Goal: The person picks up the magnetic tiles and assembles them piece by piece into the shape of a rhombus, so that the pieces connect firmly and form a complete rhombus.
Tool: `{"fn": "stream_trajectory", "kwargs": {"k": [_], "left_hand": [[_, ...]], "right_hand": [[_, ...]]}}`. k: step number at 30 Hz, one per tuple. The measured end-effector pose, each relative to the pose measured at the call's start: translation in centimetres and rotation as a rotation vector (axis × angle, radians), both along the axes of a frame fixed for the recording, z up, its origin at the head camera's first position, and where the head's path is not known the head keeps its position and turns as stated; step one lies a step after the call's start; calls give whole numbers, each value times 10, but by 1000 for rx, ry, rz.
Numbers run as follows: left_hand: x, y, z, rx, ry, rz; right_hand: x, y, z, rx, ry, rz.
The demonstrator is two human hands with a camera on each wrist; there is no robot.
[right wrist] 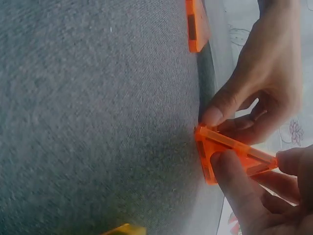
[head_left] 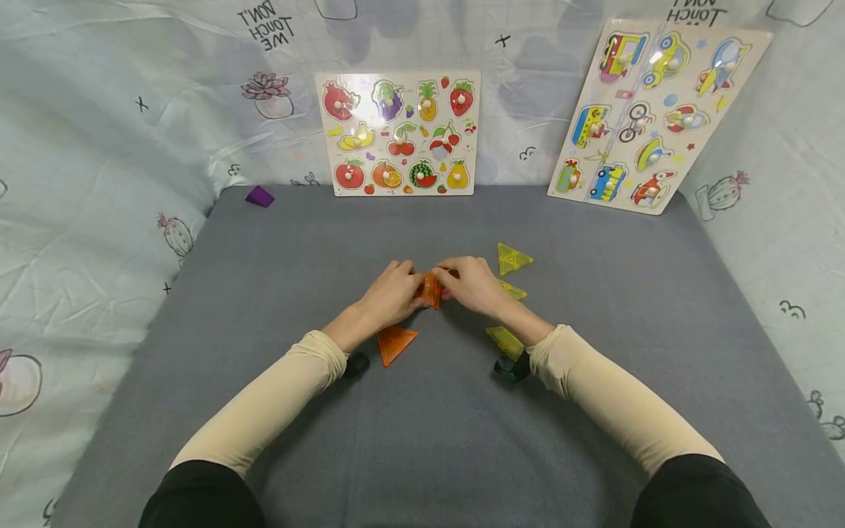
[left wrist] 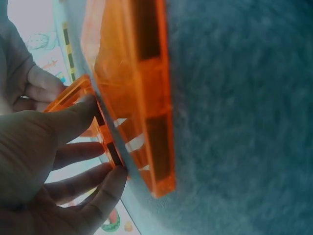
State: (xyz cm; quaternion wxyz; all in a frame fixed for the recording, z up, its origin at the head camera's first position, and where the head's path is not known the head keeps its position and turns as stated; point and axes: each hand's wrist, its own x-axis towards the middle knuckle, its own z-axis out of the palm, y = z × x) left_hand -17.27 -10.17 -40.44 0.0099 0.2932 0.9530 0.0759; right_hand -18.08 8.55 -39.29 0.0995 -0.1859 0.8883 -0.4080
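Note:
My left hand and right hand meet at the middle of the table over translucent orange triangular magnetic tiles, which stand tilted up on the cloth. Thumb and fingers of the left hand pinch one side of them. The right hand pinches the other side, its thumb on the orange face. How many tiles are between the hands is partly hidden by the fingers. Another orange triangular tile lies flat by the left wrist, large in the left wrist view.
Yellow triangular tiles lie right of the right hand; a further yellow tile is beside the right wrist. A purple block sits at the far left corner. A fruit puzzle board and a vehicle puzzle board lean against the back cloth.

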Motion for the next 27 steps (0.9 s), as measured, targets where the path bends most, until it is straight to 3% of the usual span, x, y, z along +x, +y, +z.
{"fn": "stream_trajectory", "kwargs": {"k": [7,11,15,19,23,27], "left_hand": [[4,-19,11,57,-107,40],[16,-40,23,31,-232,57],[33,-51,27,-53,-351,12],[45,-48,21,-101,-288,-55],[48,-45,17,-94,-198,-76],[40,-50,17,-57,-246,-39]], "right_hand": [[0,2,-1,-11,-6,21],[0,1,1,36,-4,44],[0,0,1,122,67,76],[1,0,0,150,125,82],[3,0,0,156,174,89],[3,0,1,163,197,98]]}}
